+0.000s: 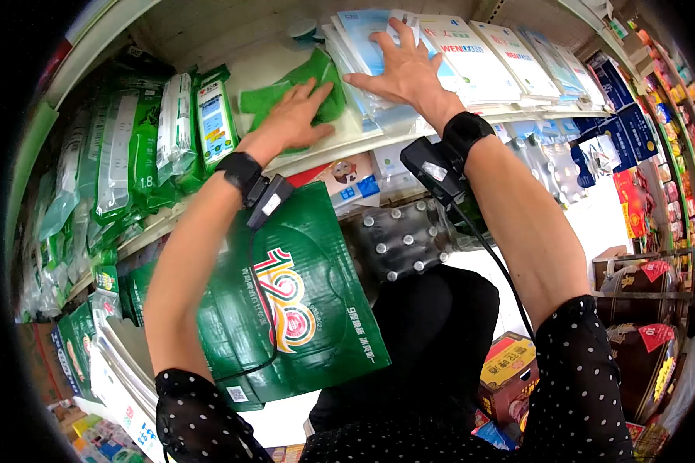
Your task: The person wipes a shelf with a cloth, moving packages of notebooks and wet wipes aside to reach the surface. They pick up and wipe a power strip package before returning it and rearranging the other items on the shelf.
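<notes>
My left hand (292, 117) lies with spread fingers on a crumpled green cloth (274, 94) on the white shelf (347, 140). To its right, my right hand (404, 69) rests fingers apart on a stack of thin blue-and-white packets in clear plastic (357, 37). Neither hand grips anything. White packets marked WENLEARN (467, 58) stand in a row just right of my right hand. Green-and-white packages in plastic (218, 116) stand left of the cloth.
Below the shelf are a large green carton (301, 301) marked 120 and a shrink-wrapped pack of bottles (400, 241). A yellow-and-red box (510, 359) sits on the floor at the lower right. Shelves of colourful goods (676, 131) line the far right.
</notes>
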A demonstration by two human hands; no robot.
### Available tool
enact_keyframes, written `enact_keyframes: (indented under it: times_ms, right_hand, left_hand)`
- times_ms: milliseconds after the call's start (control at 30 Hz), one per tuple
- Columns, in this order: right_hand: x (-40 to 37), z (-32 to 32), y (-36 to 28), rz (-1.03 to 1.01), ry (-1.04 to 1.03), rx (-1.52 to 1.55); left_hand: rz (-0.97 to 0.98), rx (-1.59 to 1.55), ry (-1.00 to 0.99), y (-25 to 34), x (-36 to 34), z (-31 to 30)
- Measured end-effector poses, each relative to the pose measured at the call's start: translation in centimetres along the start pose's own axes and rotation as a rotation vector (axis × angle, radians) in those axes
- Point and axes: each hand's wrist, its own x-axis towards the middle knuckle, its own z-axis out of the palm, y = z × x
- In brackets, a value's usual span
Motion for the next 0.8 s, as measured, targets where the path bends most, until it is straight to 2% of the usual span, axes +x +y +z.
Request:
enact_keyframes:
  times_ms: [33,67,167,200,333,433,467,567,600,700,733,800]
  right_hand:
    - [0.0,0.0,0.0,-0.006,0.012,-0.005]
    - [0.0,0.1,0.0,-0.009,0.025,-0.011]
    - [0.0,-0.2,0.0,0.009,-0.011,-0.007]
    - [-0.1,0.0,0.0,0.007,-0.015,-0.009]
    - [0.1,-0.3,-0.1,-0.006,-0.021,-0.001]
    - [0.0,-0.8,-0.3,0.013,-0.044,-0.011]
    - [-0.1,-0.9,-0.4,0.021,-0.053,-0.006]
    - [0.0,-0.8,-0.4,0.015,-0.032,0.006]
    - [-0.1,-0.6,-0.3,0.007,-0.022,0.009]
    - [-0.2,-0.3,-0.1,0.0,-0.001,0.013]
    - [-0.2,-0.3,-0.2,-0.002,0.003,0.019]
    - [-0.3,-0.4,-0.2,-0.008,0.015,0.025]
  left_hand:
    - [-0.054,0.085,-0.066,-0.3,0.4,0.4]
    - [-0.117,0.122,-0.269,-0.7,1.0,0.5]
    - [-0.117,0.142,-0.344,-1.5,2.7,-0.2]
    - [-0.121,0.108,-0.315,-1.5,2.9,-0.5]
    - [-0.337,0.113,-0.251,-0.6,4.8,-1.0]
    - [-0.37,0.172,-0.25,0.6,5.0,-1.6]
    - [-0.344,0.165,-0.262,0.9,4.8,-2.0]
    - [-0.074,0.087,-0.338,-2.1,5.4,-0.1]
    - [-0.001,0.063,-0.305,-1.6,4.4,-0.5]
    - [0.376,0.086,-0.193,-1.7,2.6,-0.1]
    - [0.307,0.037,-0.24,-0.3,1.4,-1.0]
    - [0.304,-0.017,-0.245,0.7,0.2,-1.3]
